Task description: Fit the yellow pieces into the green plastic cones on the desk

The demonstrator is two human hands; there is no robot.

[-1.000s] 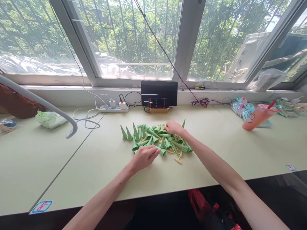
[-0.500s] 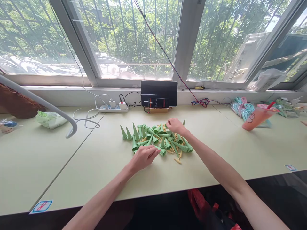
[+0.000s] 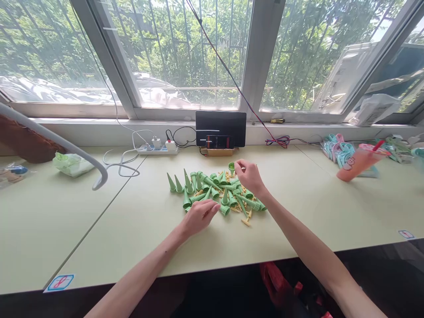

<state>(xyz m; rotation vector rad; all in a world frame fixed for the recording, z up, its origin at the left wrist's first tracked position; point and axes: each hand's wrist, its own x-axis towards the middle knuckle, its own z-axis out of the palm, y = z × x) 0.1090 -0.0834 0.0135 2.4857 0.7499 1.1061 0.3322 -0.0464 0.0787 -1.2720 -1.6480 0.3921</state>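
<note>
A loose pile of green plastic cone spikes (image 3: 225, 197) lies on the pale table, mixed with small yellow T-shaped pieces (image 3: 246, 221). Some cones stand point up at the pile's left side. At the far side of the pile, my right hand (image 3: 250, 176) is closed, its fingertips on the rim of one green cone (image 3: 231, 167) whose open end faces me. My left hand (image 3: 201, 215) rests curled at the pile's near edge. Beside its fingertips lies a cone with a ribbed collar (image 3: 225, 210); whatever those fingers hold is hidden.
Behind the pile a phone (image 3: 219, 141) leans on a cardboard stand before a dark panel (image 3: 221, 123). A power strip (image 3: 159, 150) with cables sits at back left. To the right stand a drink cup (image 3: 359, 162) and bundles of pastel items (image 3: 334, 148).
My right hand has come up slightly from the pile's far edge, bringing a green cone into view at its fingertips. My left hand has stayed nearly still.
</note>
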